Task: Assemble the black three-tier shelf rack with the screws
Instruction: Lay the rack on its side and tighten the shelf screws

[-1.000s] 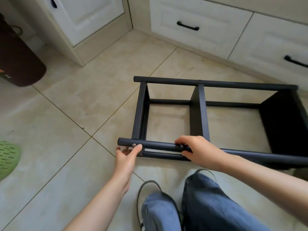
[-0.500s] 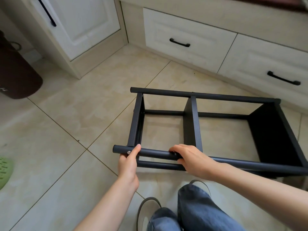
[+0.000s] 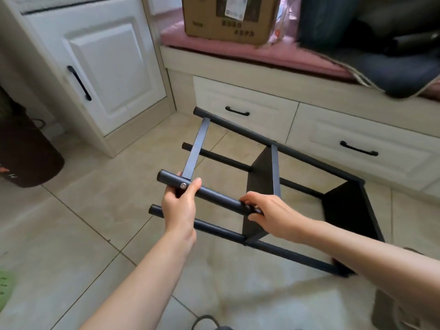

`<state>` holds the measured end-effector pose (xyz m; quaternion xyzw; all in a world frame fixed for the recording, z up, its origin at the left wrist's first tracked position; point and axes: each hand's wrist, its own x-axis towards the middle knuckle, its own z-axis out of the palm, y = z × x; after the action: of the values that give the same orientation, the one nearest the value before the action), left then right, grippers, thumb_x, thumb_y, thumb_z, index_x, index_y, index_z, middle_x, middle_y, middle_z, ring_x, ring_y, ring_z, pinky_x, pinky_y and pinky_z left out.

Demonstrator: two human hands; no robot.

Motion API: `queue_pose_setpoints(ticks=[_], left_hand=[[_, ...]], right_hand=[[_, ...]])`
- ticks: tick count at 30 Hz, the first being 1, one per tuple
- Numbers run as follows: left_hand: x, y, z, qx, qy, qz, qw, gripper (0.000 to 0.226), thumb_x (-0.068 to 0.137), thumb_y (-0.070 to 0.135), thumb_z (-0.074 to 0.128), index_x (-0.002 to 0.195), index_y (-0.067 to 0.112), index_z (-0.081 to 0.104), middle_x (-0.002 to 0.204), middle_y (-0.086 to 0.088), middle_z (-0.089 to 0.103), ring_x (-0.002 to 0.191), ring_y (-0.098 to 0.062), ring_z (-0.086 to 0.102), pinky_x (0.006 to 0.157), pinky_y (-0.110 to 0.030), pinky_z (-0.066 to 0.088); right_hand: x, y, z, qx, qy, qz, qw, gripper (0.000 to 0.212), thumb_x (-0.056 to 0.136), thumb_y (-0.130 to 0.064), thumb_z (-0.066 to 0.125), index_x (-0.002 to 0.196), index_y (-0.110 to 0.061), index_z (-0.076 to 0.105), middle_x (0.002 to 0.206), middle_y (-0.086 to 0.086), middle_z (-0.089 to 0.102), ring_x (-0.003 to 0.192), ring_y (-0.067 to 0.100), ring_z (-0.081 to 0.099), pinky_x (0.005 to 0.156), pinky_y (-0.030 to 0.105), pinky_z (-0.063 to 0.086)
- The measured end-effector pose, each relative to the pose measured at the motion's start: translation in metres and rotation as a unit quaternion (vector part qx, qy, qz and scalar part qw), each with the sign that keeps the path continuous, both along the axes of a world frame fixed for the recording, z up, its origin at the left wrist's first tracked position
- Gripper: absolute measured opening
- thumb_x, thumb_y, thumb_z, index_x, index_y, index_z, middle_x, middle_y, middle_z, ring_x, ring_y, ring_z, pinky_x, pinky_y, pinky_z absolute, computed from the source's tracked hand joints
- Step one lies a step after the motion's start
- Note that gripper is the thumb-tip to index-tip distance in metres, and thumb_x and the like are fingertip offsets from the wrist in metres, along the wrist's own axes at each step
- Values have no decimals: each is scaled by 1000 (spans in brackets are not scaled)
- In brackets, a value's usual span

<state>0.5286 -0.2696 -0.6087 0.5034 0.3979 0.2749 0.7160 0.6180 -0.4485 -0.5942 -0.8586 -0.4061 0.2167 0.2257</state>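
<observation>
Here, seen from a head-worn camera looking down, a person's two bare forearms reached forward over a floor of pale beige ceramic tiles. Between the hands was a black three-tier metal shelf rack, lying on its side and tilted, its left end lifted while its right end sat low near the floor. Four round black poles ran lengthwise, joined by flat shelf panels seen edge-on.

The left hand was clenched around the nearest upper black pole close to its left end, thumb over the top and fingers wrapped behind. A small silver screw head showed in the pole just beside the thumb. The right hand grasped the same pole further along, fingers curled over it, right where the middle shelf panel met it. The dark end panel stood at the rack's far right.

Behind the rack ran a cream window-seat unit with two drawers, each with a black bar handle. On top of it lay a pink seat cushion carrying a brown cardboard box and a dark blue folded cloth. To the left stood a white cabinet door with a vertical black handle. A dark brown rounded container sat at the left edge, and a green item was partly visible at the lower left.
</observation>
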Motion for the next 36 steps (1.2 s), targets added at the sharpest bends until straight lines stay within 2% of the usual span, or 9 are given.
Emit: queue_pose_setpoints(ticks=[3,5,7,12,13,15,18,30,36], left_hand=[[14,-13,34,44,-20,-12,999,45,85,27,79,126,33,62,107,17,67,97,3,61,72,-7,37],[23,-23,57,63,-35,-24,997,48,86,23,79,129,30,61,110,12,68,103,-5,63,81,-10,42],[32,-33,79,84,-47,-37,995,40,86,21,79,122,31,64,107,10,68,104,-9,64,88,-16,45],[49,-66,133,174,-73,-79,979,25,84,22,80,92,39,64,107,8,69,101,-7,65,73,-8,47],[51,-72,140,190,-80,-85,975,25,83,22,80,90,39,64,109,6,69,104,-11,65,80,-12,51],[51,-86,155,230,-88,-99,964,24,81,24,81,84,40,63,109,3,69,114,-20,61,104,-36,48],[46,-105,174,287,-102,-128,944,24,79,26,80,81,42,62,107,3,69,117,-25,59,115,-53,34],[21,-139,207,420,-139,-212,871,40,77,14,83,92,45,62,105,2,68,104,-15,62,112,-51,36],[19,-139,203,448,-143,-242,849,37,77,19,85,105,33,66,116,10,62,132,-28,49,112,-49,37]], right_hand=[[6,-12,27,9,9,-30,999,34,96,-9,59,128,-19,54,116,-1,62,105,12,58,90,20,45],[8,-22,44,16,13,-50,999,36,96,-8,58,130,-19,52,117,-2,61,105,10,57,87,18,43],[10,-31,60,27,19,-69,997,36,97,-8,57,130,-20,51,120,0,61,109,13,59,86,19,44],[6,-57,94,71,35,-139,987,36,97,-6,58,129,-20,50,120,3,62,110,20,61,84,26,52],[3,-64,99,84,39,-149,984,35,96,-6,58,127,-21,50,118,3,62,107,20,62,78,25,52],[-2,-76,108,109,45,-166,979,34,95,-5,60,123,-21,51,114,1,62,102,19,63,75,25,55],[-13,-92,117,136,60,-184,972,34,93,-4,63,119,-23,52,112,-2,61,101,18,65,82,34,59],[-46,-115,109,261,150,-235,924,35,87,0,70,110,-23,56,110,4,65,99,23,68,77,44,62],[-49,-114,103,285,173,-245,910,35,84,1,71,107,-21,56,108,7,65,97,25,69,73,41,61]])
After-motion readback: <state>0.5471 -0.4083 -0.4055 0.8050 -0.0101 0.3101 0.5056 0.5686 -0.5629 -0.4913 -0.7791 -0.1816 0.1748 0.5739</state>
